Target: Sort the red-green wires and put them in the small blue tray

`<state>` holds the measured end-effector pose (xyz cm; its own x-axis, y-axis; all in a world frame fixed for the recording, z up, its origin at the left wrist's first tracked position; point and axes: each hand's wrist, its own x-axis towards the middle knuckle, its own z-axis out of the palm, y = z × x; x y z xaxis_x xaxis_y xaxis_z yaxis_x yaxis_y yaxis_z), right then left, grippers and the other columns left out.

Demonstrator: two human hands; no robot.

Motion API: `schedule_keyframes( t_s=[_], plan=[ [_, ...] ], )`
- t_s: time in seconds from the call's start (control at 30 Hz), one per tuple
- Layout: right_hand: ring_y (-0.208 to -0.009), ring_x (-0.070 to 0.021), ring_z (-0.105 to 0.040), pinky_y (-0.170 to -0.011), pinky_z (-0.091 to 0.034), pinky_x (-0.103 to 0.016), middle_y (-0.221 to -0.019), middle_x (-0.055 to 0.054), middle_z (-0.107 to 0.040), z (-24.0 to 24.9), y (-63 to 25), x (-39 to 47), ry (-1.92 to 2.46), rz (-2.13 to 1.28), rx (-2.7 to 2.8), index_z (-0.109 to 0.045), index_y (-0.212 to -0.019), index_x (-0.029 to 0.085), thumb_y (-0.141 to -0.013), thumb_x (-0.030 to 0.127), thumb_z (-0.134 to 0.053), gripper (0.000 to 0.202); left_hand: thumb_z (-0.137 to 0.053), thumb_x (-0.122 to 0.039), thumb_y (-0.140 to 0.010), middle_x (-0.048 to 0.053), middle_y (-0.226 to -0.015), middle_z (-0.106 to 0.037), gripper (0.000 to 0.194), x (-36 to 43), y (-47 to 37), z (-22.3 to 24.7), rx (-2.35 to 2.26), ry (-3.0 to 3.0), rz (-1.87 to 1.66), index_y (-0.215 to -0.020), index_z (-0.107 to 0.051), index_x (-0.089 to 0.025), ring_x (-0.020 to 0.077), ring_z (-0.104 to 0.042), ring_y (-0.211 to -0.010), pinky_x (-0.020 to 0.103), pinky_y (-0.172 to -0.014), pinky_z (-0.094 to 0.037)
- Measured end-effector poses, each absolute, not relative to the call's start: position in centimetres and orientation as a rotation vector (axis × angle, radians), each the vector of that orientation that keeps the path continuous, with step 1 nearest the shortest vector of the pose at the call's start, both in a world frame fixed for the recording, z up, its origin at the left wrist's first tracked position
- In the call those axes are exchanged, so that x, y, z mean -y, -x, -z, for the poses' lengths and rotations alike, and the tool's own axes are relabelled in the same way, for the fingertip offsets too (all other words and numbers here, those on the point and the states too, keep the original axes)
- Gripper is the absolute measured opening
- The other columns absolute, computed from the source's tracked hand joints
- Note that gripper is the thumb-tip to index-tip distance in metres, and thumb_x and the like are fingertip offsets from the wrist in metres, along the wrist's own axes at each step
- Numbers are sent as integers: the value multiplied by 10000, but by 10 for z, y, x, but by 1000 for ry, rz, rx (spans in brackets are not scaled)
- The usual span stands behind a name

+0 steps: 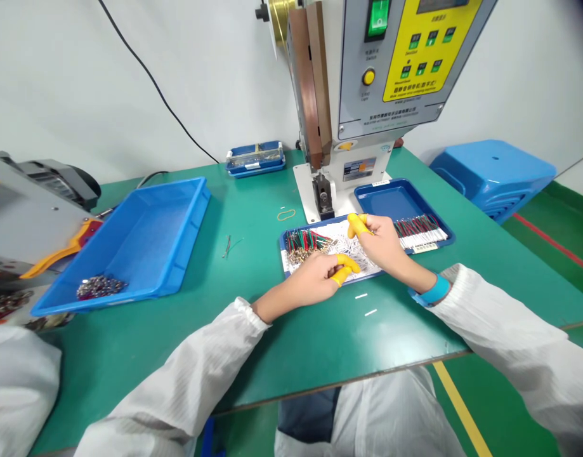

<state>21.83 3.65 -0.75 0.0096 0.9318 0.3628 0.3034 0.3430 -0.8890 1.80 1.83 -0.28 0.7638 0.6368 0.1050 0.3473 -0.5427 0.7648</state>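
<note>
My left hand (318, 277) is over the front of a blue tray (373, 275), its thumb and forefinger in yellow finger cots and bent toward each other. Whatever is between those tips is too small to make out. Above the tray's middle, my right hand (381, 242) pinches with yellow-capped fingers, and I cannot tell what it holds. Loose white tubes (341, 246) lie in the tray beneath both hands. Red, green and black wires with metal ends (306, 241) fill its left part. At right, similar wires (417, 225) with white sleeves lie in a row.
A crimping machine (323, 197) stands behind the tray. An empty-looking blue tray (396, 200) adjoins it at right. To the left is a large blue bin (148, 235) holding metal parts. White tubes (370, 312), a rubber band (286, 215) and wires (228, 246) lie on the green table.
</note>
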Motion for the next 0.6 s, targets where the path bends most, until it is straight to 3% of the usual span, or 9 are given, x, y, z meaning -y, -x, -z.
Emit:
schedule_keyframes(
  t_s=[0.43,0.6],
  plan=[
    [-578,-138,-496,-563,-376,-289,-596,7,-588,2,-215,-30,1175,-702,1590,-595,-609,201,-861,243,-599,255,-527,-73,-839,-32,-612,-556,279,-19,-20,3,-739,-2273,-508,-993,-745,-153,108,-448,-537,238,-571,-327],
    [-570,-143,-476,-553,-361,-297,-566,10,-551,6,-214,-29,1190,-665,1619,-570,-590,208,-897,352,-653,350,-525,-80,-837,-31,-607,-550,229,-19,-19,4,-742,-2293,-510,-929,-719,-161,114,-446,-533,246,-561,-310]
  ],
)
